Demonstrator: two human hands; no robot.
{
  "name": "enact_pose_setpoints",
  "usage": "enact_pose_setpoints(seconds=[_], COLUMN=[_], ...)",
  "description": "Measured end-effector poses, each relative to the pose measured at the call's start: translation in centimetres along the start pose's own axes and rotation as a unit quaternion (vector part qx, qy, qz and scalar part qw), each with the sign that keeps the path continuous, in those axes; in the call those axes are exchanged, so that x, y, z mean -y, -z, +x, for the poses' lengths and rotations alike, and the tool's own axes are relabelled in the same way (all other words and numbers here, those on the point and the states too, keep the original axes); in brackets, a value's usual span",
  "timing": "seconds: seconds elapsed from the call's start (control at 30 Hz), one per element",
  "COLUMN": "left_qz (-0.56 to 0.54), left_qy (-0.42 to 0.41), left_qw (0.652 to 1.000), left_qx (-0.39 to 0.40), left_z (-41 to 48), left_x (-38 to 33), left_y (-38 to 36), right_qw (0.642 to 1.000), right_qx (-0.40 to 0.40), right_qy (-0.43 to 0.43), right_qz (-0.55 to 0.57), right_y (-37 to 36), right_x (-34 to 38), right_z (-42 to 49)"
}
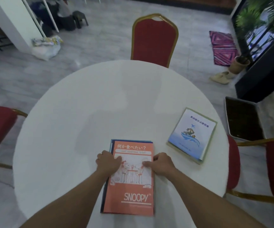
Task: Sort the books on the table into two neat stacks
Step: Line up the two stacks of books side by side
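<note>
Our left hand (108, 162) lies with its fingers (117, 159) curled together, pressing flat on the left edge of the orange Snoopy paper notebook (130, 191). Our right hand (161, 162) mirrors it on the right edge; its thumb (147, 164) lies on the cover, and the other fingers bend down over the side of the book, so we cannot tell if they pinch anything. Both forearms come in from below and converge toward the notebook, bare and nearly straight.

The orange notebook is thin, smooth and rectangular, with a line drawing and white letters. It tops a small stack; dark blue and light blue covers (111, 145) show along its left and far edges. Its long axis runs away from us, with the title at the far end and the word SNOOPY near us.

The stack rests on the round white table (100, 104), at the near side. To the right of the orange notebook, well apart, lies a second stack topped by a white and blue glossy booklet with a whale picture (192, 134), over a pale green cover. Its long axis is turned slightly to the right.

Beyond the orange notebook, across the table, stands a red padded chair with gold metal frame (154, 38).
</note>
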State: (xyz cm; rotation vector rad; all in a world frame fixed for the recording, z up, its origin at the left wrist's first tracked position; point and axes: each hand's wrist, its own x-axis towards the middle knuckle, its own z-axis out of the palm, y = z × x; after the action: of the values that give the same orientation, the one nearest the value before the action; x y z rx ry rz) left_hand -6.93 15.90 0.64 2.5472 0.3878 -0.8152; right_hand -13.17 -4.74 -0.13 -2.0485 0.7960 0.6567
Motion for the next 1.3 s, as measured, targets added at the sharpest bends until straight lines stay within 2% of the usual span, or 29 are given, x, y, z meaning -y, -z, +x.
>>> enact_pose_setpoints(seconds=[0.2,0.37,0.57,0.67,0.8,0.9,1.03,1.17,1.3], left_qz=[-0.144,-0.279,-0.318,-0.344,-0.407,-0.446,-0.456,-0.439,-0.350], left_qy=[0.067,0.073,-0.010,-0.056,-0.120,-0.174,-0.224,-0.253,-0.309], left_qw=[0.987,0.954,0.946,0.937,0.905,0.876,0.858,0.860,0.882], left_qx=[0.028,0.078,0.058,0.027,-0.032,-0.060,-0.071,-0.066,-0.064], left_z=[1.1,-0.6,-0.6,-1.3,-3.3,-4.3,-4.6,-4.6,-3.7], left_x=[0.9,0.0,0.3,-0.3,-2.5,-3.7,-4.2,-2.7,-0.2], left_y=[-0.2,0.5,1.0,2.4,5.9,8.3,9.9,9.3,8.7], right_qw=[0.996,0.995,0.990,0.982,0.952,0.935,0.911,0.912,0.927], right_qx=[0.048,0.018,0.038,0.021,-0.024,-0.059,-0.094,-0.096,-0.086], right_qy=[-0.045,-0.058,-0.010,0.035,0.124,0.182,0.223,0.231,0.260], right_qz=[0.058,0.081,0.139,0.184,0.278,0.298,0.334,0.325,0.258], right_y=[-0.8,-2.2,-1.1,0.3,2.4,3.7,4.4,3.4,2.6], right_x=[0.7,0.7,1.8,3.8,7.4,9.3,10.2,9.2,7.7], right_z=[0.4,0.7,-1.2,-2.3,-4.0,-4.5,-4.5,-4.3,-3.9])
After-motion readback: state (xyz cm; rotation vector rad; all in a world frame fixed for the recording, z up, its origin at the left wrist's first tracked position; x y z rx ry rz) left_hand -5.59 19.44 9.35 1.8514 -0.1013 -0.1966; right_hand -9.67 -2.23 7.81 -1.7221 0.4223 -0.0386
